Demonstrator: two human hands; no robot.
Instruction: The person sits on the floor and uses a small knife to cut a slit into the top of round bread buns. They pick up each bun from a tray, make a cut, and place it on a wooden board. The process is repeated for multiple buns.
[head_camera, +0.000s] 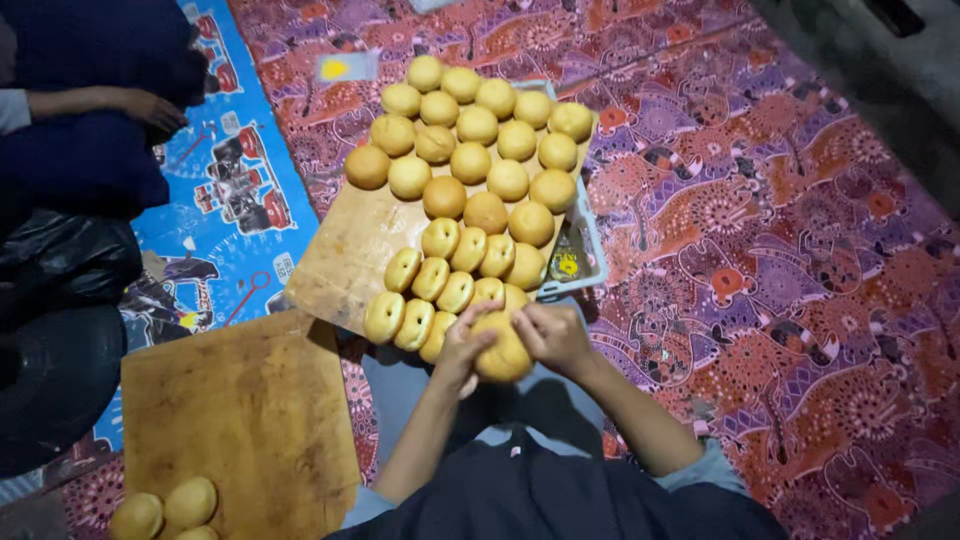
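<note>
Both hands gripped one round golden bun (503, 355): left hand (463, 347) curled against its left side, right hand (553, 335) closed over its top right. Bun sat just below the rows on the wooden board (345, 255).

Floor covered w/ patterned cloth (780, 250), red-purple-orange animal print. Blue mat (235, 215) w/ vehicle pics at left, over the cloth's edge. Dark grey strip of bare floor (880, 70) top right corner. Black plastic bag (60, 260) at left edge. Light dim, brightest at centre, corners in shadow.
</note>
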